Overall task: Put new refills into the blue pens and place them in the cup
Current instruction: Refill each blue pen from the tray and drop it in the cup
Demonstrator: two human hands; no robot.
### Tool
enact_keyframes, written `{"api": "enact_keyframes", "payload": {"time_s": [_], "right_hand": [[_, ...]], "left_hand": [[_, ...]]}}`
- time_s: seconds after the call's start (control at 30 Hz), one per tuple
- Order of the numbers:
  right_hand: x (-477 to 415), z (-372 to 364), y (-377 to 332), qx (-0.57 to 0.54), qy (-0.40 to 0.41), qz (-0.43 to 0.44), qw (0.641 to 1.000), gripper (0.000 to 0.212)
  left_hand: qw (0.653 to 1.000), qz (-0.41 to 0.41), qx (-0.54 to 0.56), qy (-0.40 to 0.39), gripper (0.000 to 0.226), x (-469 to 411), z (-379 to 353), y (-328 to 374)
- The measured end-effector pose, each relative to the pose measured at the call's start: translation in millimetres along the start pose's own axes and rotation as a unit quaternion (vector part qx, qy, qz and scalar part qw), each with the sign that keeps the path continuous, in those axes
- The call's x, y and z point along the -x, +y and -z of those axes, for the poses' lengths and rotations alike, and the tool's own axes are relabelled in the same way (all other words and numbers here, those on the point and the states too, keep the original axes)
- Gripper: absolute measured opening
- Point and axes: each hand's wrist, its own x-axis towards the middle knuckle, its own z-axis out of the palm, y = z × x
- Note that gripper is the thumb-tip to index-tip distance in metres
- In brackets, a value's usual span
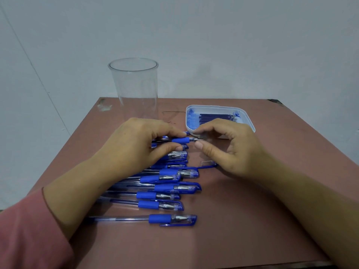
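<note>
the left hand [143, 140] pinches one blue pen [179, 140] between thumb and forefinger, at its blue grip section, and holds it level above the far end of the row of pens [167, 191]. its cap is off and the writing tip points right. a loose clear cap [208, 163] lies on the table [233, 220] just near of the right hand [227, 146].

the right hand is curled, thumb and forefinger drawn close at the pen's point. they seem to be pinching the small nose piece or the tip itself, but the contact is too small to confirm.

judged step: opening the pen at the tip end so the old refill can come out.

procedure:
- keep the left pinch on the grip section, not on the clear barrel, so the body does not twist.
- turn the tip piece with the right fingertips only; keep the pen level so small parts do not drop.
- draw the refill straight out along the pen's axis, without bending.

the new refills [215, 118] lie in the white tray [250, 123], just far of the right hand. its ink-stained inside suggests they mark easily, so handle them by the shaft.

the clear cup [134, 90] stands upright and empty at the far left of the table, just far of the left hand; no pen is in it yet.
</note>
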Motion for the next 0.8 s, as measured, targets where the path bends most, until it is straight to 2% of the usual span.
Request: {"api": "enact_keyframes", "payload": {"time_s": [0.17, 0.3, 0.5, 0.6, 0.7, 0.8], "right_hand": [[-1.5, -0.7, 0.4, 0.031, -0.001, 0.007, 0.999, 0.011], [0.3, 1.3, -3.3, 0.004, -0.005, -0.006, 1.000, 0.027], [-2.1, -0.9, -0.8, 0.016, -0.010, -0.006, 1.000, 0.013], [-2.0, -1.4, 0.5, 0.010, 0.002, -0.001, 1.000, 0.012], [-3.3, 4.6, 6.0, 0.043, 0.021, -0.005, 0.999, 0.015], [-4.9, 14.5, 15.2, 0.104, 0.003, -0.011, 0.994, 0.015]], "left_hand": [[1.000, -0.002, -0.001, 0.000, 0.034, -0.1, 1.2, 1.2], [1.000, -0.009, 0.002, 0.003, 0.035, -0.1, 1.2, 1.8], [1.000, -0.005, 0.001, 0.000, 0.030, 0.6, 0.6, 1.3], [1.000, 0.008, -0.008, 0.010, 0.026, 0.6, 0.6, -0.2], [0.999, 0.024, -0.027, 0.014, 0.024, 0.5, 2.5, -3.4], [0.998, 0.033, -0.044, 0.009, 0.025, 0.6, 6.3, -6.6]]}}
